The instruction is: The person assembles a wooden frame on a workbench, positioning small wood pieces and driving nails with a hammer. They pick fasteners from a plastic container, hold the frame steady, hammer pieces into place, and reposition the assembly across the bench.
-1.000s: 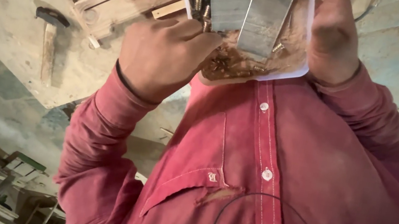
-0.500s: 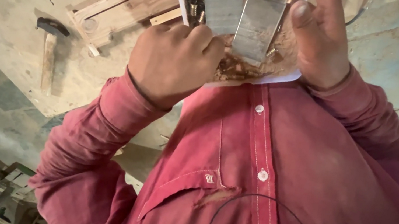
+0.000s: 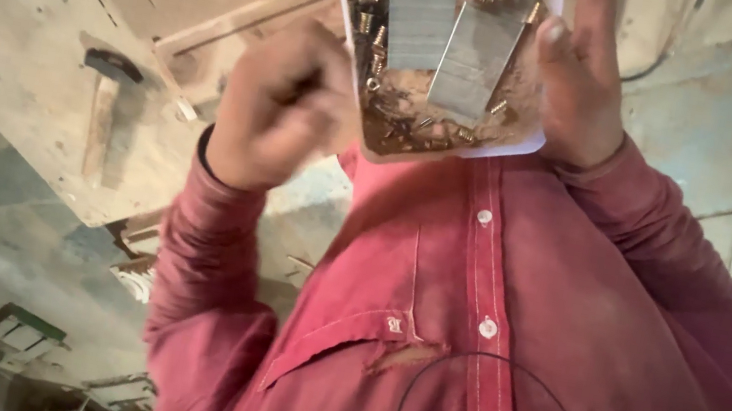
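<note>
Head view: a red shirt [image 3: 558,370] filled the space below the white tray [image 3: 497,143]. The tray's long axis ran away from the chest. The right hand [image 3: 583,83] gripped its right edge. Left of the tray, the blurred left hand [image 3: 273,109] was curled tight; whether it held anything I cannot tell. A hammer [image 3: 103,104] lay far left of the tray. Inside the tray, grey staple strips [image 3: 418,12] ran lengthwise among brass screws [image 3: 379,37].

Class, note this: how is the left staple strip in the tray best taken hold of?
Pinch the staple strip across its two long sides, from above. It lies flat on the screws in the tray, its top bare and its long edges free.
</note>
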